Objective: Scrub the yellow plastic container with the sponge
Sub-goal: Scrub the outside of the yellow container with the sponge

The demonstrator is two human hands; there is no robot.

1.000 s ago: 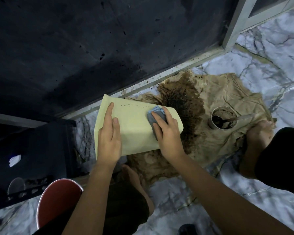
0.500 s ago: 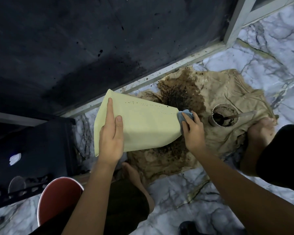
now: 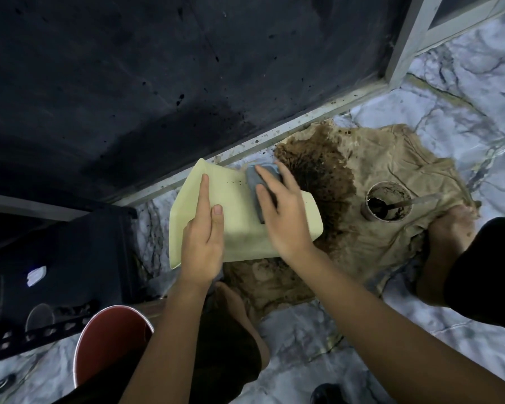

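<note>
Your left hand point(image 3: 202, 240) lies palm-down on the near part of the yellow plastic container point(image 3: 239, 225), fingers stretched long toward its far edge and the thumb alongside, pressing flat rather than gripping; the forearm runs straight up from the bottom of the view. Your right hand point(image 3: 285, 211) comes in from the lower right with the forearm angled across the marble floor point(image 3: 464, 91), and its fingers are spread over the grey-blue sponge point(image 3: 255, 185), pinning it flat against the container's upper face near the far right corner. The container lies tilted on its side over the edge of a stained brown cloth point(image 3: 391, 176), just beside the dark wall point(image 3: 129, 83), with a line of small dark specks beside the sponge. On the cloth to the right stands a small round cup point(image 3: 389, 202) of dark liquid with a utensil resting in it. A red bucket point(image 3: 111, 342) sits near your left elbow
</note>
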